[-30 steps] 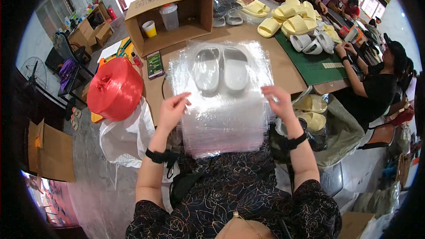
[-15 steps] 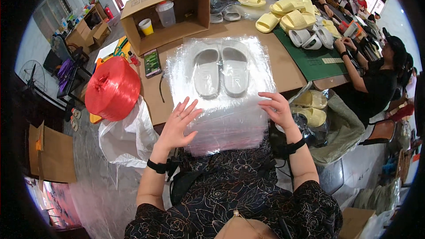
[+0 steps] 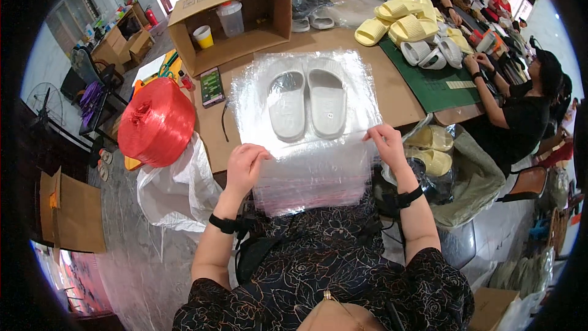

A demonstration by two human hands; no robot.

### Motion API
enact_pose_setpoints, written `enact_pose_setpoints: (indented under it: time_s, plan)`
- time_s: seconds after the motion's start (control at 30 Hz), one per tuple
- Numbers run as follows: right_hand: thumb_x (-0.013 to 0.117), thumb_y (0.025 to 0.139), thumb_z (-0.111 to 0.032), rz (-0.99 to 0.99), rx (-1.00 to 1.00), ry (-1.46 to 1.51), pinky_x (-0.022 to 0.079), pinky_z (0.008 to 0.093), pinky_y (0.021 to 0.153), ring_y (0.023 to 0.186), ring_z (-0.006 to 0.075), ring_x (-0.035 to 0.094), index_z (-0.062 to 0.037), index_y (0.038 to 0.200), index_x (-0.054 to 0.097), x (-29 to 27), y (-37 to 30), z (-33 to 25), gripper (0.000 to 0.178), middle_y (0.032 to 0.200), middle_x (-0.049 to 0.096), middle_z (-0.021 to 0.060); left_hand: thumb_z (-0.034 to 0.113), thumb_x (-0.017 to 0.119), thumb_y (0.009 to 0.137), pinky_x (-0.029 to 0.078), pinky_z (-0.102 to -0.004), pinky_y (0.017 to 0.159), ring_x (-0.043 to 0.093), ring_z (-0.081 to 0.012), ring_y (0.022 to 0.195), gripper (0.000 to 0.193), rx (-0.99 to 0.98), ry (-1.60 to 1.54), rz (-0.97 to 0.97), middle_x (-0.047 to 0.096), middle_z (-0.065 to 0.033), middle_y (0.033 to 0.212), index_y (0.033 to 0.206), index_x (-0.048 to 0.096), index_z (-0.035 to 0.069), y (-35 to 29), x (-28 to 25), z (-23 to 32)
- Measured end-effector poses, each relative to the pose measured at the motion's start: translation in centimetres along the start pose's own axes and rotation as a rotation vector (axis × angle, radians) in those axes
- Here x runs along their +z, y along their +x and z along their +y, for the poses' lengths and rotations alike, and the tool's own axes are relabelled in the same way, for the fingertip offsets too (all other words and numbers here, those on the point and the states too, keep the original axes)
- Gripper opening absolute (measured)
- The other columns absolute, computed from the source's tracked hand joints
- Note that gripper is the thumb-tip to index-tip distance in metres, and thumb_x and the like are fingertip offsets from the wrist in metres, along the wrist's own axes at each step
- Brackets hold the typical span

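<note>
A pair of pale grey slide sandals (image 3: 286,107) lies side by side with toe ends away from me, on clear plastic bags or inside the top one; I cannot tell which. The stack of clear plastic bags (image 3: 312,181) hangs over the table's near edge toward my lap. My left hand (image 3: 245,168) pinches the left edge of the top plastic bag, below the left sandal's heel. At the opposite edge, my right hand (image 3: 388,145) is closed in a pinch on the same bag. Its fingertips are slightly farther from me than the left hand's.
A red twine roll (image 3: 156,122) and a phone (image 3: 212,87) stand left. Behind them is an open cardboard box (image 3: 184,24) holding cups. Yellow slides (image 3: 410,24) are heaped at the back right, near a green mat (image 3: 422,89). Co-workers sit beyond; a sack (image 3: 478,184) hangs right.
Both hands have gone from spread fingers to pinches at the bag's edges. The grey sandals have shifted slightly toward me. At the back, a co-worker has lifted a pair of yellow slides.
</note>
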State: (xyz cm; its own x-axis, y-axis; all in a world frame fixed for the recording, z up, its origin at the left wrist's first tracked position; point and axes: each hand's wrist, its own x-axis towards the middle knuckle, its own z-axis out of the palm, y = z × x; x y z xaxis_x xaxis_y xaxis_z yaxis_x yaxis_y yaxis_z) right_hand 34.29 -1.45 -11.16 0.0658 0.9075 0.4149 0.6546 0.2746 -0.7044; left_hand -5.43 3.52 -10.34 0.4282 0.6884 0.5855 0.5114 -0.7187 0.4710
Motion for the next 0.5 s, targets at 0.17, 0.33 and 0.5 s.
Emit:
enact_pose_setpoints:
  time_s: [0.17,0.33,0.5]
  plan:
    - [0.065,0.094,-0.023,0.147,0.328,0.216,0.050,0.0328,0.060,0.057,0.0162,0.065,0.0021,0.084,0.072,1.6,2.5,-1.4,0.028,0.070,0.070,0.0072,0.019,0.059,0.097,0.052,-0.0317,0.064,0.071,-0.0186,0.066,0.025,-0.591,-0.312,0.021,0.069,-0.0093,0.066,0.085,0.069,0.000,3.6,0.8,0.9]
    - [0.066,0.091,-0.034,0.177,0.398,0.054,0.049,0.0346,0.057,0.053,0.0179,0.064,0.0009,0.079,0.073,3.6,3.8,-0.1,0.037,0.064,0.068,0.0073,0.025,0.063,0.095,0.049,-0.0300,0.053,0.068,-0.0164,0.054,0.029,-0.659,-0.276,0.055,0.066,-0.0100,0.062,0.085,0.068,-0.002,4.6,2.1,-0.5]
    - [0.066,0.090,-0.039,0.229,0.401,-0.035,0.047,0.0350,0.057,0.052,0.0209,0.063,-0.0008,0.076,0.074,4.0,3.8,0.1,0.041,0.060,0.066,0.0084,0.023,0.069,0.089,0.050,-0.0402,0.081,0.066,-0.0275,0.106,0.031,-0.221,0.528,0.283,0.071,-0.0107,0.107,0.115,0.065,0.006,4.0,2.3,1.2]
